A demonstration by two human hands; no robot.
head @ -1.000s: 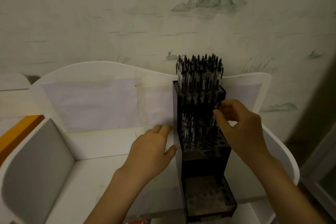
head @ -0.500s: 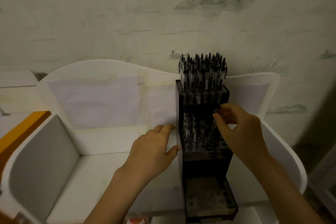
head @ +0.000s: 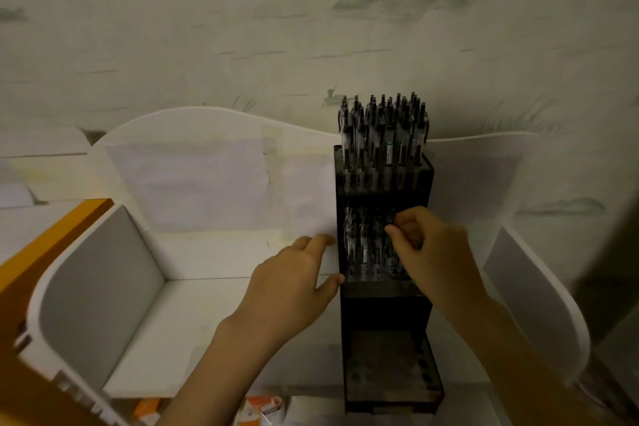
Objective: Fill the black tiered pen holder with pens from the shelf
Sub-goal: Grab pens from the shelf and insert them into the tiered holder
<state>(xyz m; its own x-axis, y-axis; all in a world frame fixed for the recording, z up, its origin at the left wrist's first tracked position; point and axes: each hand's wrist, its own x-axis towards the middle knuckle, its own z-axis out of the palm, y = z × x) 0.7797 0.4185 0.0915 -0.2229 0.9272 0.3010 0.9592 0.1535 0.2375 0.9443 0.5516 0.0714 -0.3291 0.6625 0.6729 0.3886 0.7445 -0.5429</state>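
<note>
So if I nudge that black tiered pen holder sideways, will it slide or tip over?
Tipping looks likelier. The black tiered pen holder is tall and narrow, and its top tier of pens is packed while the bottom tier is empty, so it is probably top-heavy. The left hand bracing its side suggests the same.

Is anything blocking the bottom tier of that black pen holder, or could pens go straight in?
Nothing visible blocks it. The bottom tier of the black pen holder lies open from above; the right hand works at the middle tier, and the left hand touches the holder's side.
</note>
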